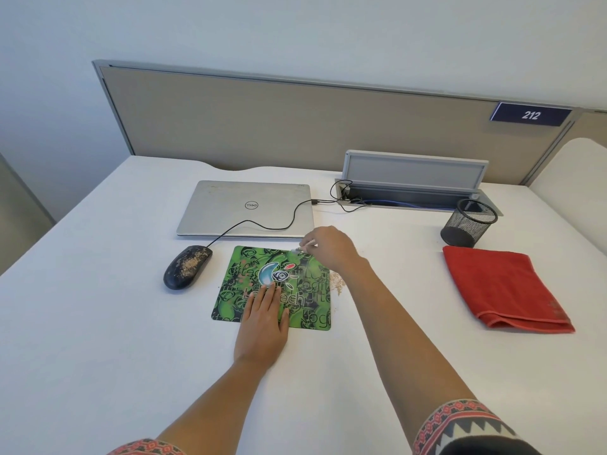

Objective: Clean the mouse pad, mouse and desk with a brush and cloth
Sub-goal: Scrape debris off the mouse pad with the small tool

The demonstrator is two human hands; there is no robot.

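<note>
**Head view.** The left grip (262,326) is laid flat, fingers straight, on the near half of the green Logitech mouse pad (308,290). It is judged to be pinning the pad against sliding. The right grip (328,246) is closed in a pinch on a small pale tool, blurred and taken to be the brush (300,250). Its tip is set on the pad's far corner, just under that grip.

The step in hand is judged to be brushing of the pad. Crumbs (338,282) are noted on the table (98,323) beside the right forearm, and more on the black wired mouse (187,267), left of the left grip. The next move is judged to call for short strokes toward the pad's edge, then attention to the mouse.

The red cloth (505,290) is folded well to the right of the right grip, untouched. A closed Dell laptop (243,201), crossed by the mouse cable (262,225), lies just beyond the right grip and may limit strokes. A mesh pen cup (469,223) stands beyond the cloth.
</note>
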